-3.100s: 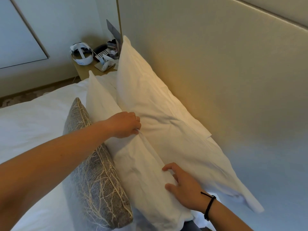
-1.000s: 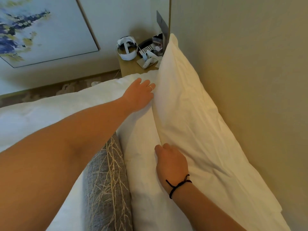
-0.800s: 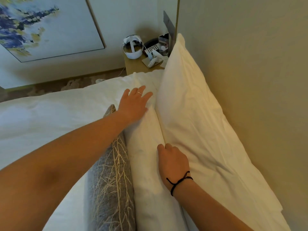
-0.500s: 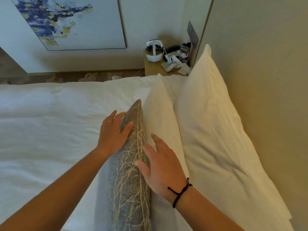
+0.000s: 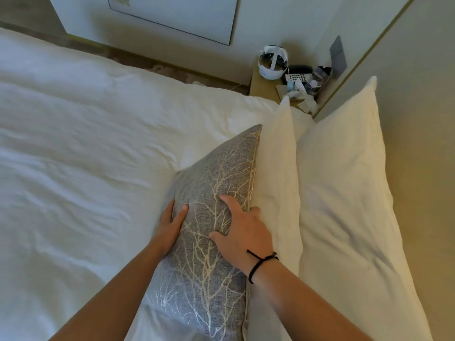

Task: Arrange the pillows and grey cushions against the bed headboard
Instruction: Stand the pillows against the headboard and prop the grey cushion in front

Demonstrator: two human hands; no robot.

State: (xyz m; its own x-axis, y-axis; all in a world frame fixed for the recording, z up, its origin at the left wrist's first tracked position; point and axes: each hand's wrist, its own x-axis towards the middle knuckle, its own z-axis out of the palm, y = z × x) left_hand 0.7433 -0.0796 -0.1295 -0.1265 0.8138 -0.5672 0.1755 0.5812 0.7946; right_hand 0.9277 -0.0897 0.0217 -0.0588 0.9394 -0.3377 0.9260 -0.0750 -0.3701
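A grey cushion (image 5: 211, 173) with a pale branch pattern stands on edge on the white bed (image 5: 86, 156), leaning against a white pillow (image 5: 278, 168). Behind that, a larger white pillow (image 5: 344, 193) rests against the beige headboard (image 5: 423, 119). My left hand (image 5: 170, 225) grips the cushion's left side with the thumb on its face. My right hand (image 5: 242, 230), a black band on its wrist, holds the cushion's upper right edge, fingers curled between cushion and pillow.
A wooden nightstand (image 5: 264, 86) stands at the bed's far corner with a white headset (image 5: 272, 62), a remote and small clutter on it. A framed picture (image 5: 184, 16) leans on the wall beyond. The duvet spreads wide to the left.
Both hands left the white pillows and came back onto the grey cushion. They now grip it from both sides, and my view has swung left over the bed.
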